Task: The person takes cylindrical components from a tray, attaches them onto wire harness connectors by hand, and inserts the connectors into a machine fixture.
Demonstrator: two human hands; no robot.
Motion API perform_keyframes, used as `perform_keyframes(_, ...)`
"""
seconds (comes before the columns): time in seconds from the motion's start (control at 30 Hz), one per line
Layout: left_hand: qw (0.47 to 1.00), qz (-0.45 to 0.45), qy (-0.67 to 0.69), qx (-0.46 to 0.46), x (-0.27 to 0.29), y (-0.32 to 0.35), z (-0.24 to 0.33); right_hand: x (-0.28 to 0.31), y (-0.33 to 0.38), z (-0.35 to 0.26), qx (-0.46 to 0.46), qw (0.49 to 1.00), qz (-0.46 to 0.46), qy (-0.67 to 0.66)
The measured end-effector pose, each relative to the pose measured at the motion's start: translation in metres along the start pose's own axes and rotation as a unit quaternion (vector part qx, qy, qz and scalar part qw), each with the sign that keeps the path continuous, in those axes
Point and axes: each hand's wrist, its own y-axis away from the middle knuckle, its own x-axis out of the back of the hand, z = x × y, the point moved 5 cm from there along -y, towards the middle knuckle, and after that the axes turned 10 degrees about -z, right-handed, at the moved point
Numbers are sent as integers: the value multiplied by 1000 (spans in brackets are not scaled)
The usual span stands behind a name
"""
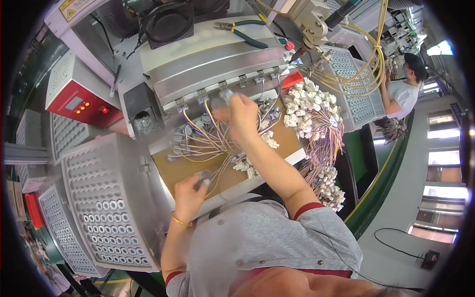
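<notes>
Two hands apart: left hand (190, 194) pinches a small grey part (203, 175) over the brown board (290, 140); right hand (242, 116) blurred near the silver fixture (213, 62), grip can't tell; wire bundle (225, 144) between, likely for short reach

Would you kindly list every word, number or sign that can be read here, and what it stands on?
No wording or number is clear enough to quote.
Red-fronted box: a line of characters, too small to read.
Its display: too blurred to read.
Yellow label on the pale frame: a triangular warning sign; its print is too small.
</notes>
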Motion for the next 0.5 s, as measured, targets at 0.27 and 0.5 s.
perform_keyframes(0.27,984,164,-75,5,57,23,22,-14,22,-71,282,758,-60,585)
perform_keyframes(0.5,891,89,439,69,43,25,-6,-63,101,-14,271,653,-473,526)
